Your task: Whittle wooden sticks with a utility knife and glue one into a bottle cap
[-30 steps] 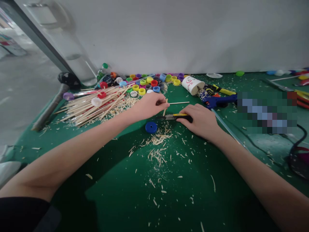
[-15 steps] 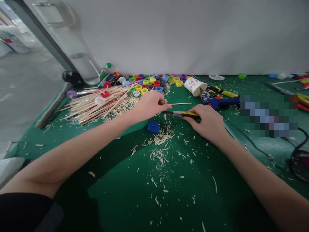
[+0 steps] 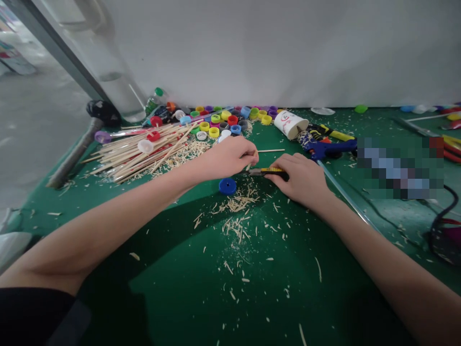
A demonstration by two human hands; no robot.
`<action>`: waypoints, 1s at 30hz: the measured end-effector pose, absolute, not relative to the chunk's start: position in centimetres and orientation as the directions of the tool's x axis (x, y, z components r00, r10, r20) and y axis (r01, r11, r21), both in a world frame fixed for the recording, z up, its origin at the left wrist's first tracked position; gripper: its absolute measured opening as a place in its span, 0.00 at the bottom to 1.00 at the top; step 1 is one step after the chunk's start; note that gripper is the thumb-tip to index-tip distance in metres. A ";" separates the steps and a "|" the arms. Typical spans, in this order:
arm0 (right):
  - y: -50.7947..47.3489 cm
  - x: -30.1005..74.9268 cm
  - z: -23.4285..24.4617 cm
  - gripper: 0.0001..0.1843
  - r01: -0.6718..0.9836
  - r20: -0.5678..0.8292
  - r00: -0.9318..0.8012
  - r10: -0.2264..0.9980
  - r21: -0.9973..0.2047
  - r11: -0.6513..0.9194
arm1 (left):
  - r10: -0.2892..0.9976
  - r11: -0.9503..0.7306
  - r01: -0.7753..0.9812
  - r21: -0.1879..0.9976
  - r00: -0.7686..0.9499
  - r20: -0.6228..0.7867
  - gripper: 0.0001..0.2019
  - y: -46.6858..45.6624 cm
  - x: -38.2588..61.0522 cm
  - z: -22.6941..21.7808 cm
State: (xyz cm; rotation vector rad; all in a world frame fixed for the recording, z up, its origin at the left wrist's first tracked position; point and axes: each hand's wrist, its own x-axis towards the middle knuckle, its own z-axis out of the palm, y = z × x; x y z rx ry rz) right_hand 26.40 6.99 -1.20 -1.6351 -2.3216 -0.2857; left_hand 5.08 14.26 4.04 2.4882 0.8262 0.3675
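Head view: left hand (image 3: 236, 156) pinches a slim wooden stick (image 3: 248, 166); right hand (image 3: 299, 177) grips a yellow-ridged cutter (image 3: 271, 171).

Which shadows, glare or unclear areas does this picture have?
Head view: dark shadow on the green tabletop below the left forearm, pale sheen toward the right edge; head view again: a pixelated patch beside the blue tool; the tip of the utility knife unclear beside the left hand.

Likely craft workshop: shavings (image 3: 239, 202) are littering the worktop (image 3: 173, 298); sticks (image 3: 140, 154) and caps (image 3: 226, 115) are lying heaped; a knife (image 3: 272, 171) is showing.
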 end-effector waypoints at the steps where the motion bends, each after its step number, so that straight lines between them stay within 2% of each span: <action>1: 7.0 26.5 -1.2 0.11 0.940 0.345 -0.321 0.882 0.001 0.341 | 0.618 -0.691 0.486 0.535 0.781 0.089 0.15 14.3 5.0 4.1; 6: 7.0 26.8 -1.3 0.11 0.937 0.373 -0.311 0.874 -0.035 0.348 | 0.682 -0.641 0.531 0.554 0.725 0.094 0.14 14.7 4.8 3.9; 10: 6.4 26.8 -1.3 0.10 0.932 0.476 -0.276 0.835 -0.079 0.353 | 0.721 -0.634 0.559 0.535 0.678 0.146 0.13 14.7 4.6 3.8; 21: 6.0 26.9 -1.8 0.10 0.942 0.556 -0.247 0.793 -0.052 0.330 | 0.756 -0.604 0.602 0.523 0.641 0.136 0.14 14.8 4.8 3.6; 30: 6.3 26.9 -1.0 0.10 0.942 0.478 -0.220 0.850 -0.122 0.313 | 0.772 -0.576 0.593 0.563 0.622 0.134 0.15 14.6 5.0 3.6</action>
